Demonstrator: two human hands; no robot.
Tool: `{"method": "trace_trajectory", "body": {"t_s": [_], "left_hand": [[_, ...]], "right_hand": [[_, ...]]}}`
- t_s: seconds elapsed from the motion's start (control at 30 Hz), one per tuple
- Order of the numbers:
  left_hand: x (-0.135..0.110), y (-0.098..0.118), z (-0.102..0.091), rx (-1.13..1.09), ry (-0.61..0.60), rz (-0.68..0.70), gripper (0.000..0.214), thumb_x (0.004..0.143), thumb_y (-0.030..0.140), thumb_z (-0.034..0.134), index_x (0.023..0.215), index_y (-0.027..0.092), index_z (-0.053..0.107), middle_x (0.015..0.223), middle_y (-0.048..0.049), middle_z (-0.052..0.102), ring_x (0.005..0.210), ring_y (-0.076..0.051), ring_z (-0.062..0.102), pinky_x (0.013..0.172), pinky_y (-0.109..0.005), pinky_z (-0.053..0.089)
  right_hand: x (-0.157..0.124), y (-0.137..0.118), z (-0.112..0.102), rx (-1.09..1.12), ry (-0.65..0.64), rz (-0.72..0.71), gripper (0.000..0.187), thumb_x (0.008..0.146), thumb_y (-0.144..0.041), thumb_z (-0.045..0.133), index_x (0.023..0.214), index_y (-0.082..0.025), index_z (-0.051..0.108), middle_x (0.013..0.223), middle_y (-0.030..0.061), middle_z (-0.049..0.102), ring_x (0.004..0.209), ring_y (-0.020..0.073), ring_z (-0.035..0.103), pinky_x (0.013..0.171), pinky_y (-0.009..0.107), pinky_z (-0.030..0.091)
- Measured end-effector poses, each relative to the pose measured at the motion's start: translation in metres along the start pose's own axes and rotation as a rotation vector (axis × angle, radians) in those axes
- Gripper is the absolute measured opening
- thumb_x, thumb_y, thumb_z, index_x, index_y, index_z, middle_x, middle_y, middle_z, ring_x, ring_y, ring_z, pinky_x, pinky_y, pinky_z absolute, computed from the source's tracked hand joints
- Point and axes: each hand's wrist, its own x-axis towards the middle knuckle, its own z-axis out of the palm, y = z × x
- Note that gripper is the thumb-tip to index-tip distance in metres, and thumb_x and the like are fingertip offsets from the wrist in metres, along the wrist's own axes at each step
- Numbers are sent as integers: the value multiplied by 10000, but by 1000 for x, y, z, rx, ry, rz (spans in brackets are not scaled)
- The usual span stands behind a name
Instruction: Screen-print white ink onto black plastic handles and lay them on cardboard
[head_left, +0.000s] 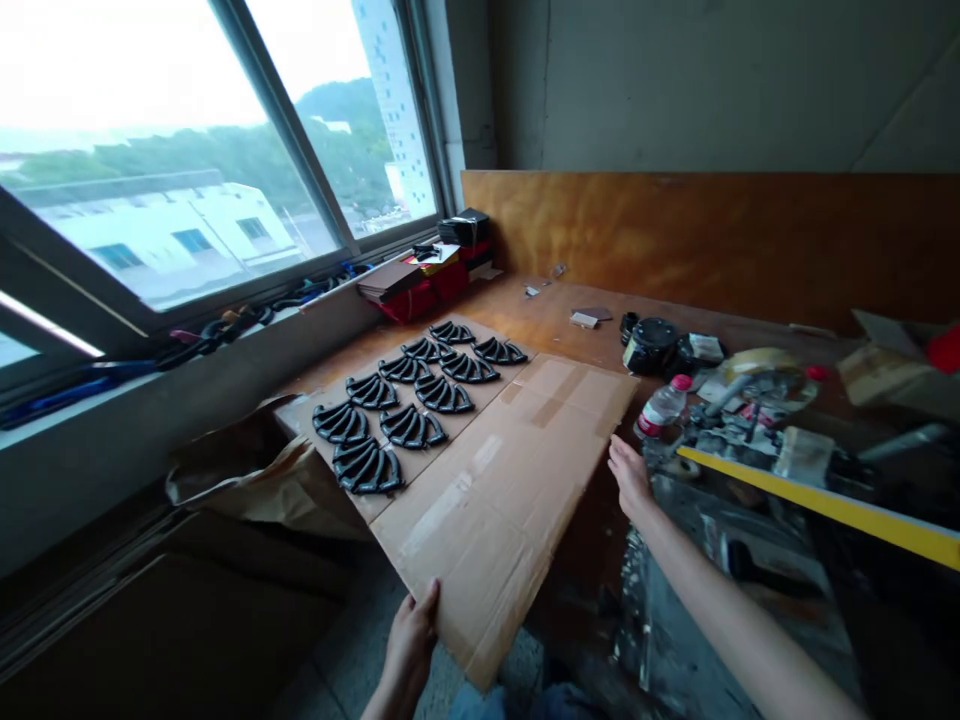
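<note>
A large flat sheet of cardboard (510, 480) lies partly on the wooden table, and its near end juts out past the table edge. My left hand (414, 632) grips the near left edge, thumb on top and fingers underneath. At the right edge, my right hand (628, 474) is held with its fingers stretched out; whether it touches the cardboard I cannot tell. Several black fan-shaped ribbed parts (412, 427) sit in rows on the far left half of the sheet. Strips of tape run across the cardboard's surface.
Right of the sheet stand a plastic bottle with a red cap (663, 408), black round containers (651, 346) and a yellow bar (817, 497) among clutter. Red boxes (431, 290) stand by the window. Tools line the windowsill (225, 350). A brown paper bag (262, 480) is at the left.
</note>
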Motion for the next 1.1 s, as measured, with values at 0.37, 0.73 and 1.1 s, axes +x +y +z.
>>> {"method": "trace_trajectory", "body": {"t_s": [0.37,0.73,1.1], "left_hand": [[-31,-71,84,-1,-115,-135,299,745,221,746,880,213,479,951,-2,652,707,-111,653,650,-260,548],[-51,-94,55,730,-467,-195,541,554,607,789,631,182,464,474,39,503,396,-97,497,463,-269,504],[-234,44,318,189,-947,527,615,826,640,496,1265,212,540,639,33,600,445,-72,481,467,-198,462]], "right_hand": [[-155,-37,-167,-76,22,36,477,647,-563,740,936,-185,726,1060,116,712,1044,286,637,895,437,526],[-235,-26,-269,-193,199,126,522,616,-595,740,927,-177,710,1050,134,708,938,272,670,717,366,573],[-136,-36,-362,-247,42,17,465,680,-575,687,929,-182,679,925,104,727,749,192,679,609,313,565]]}}
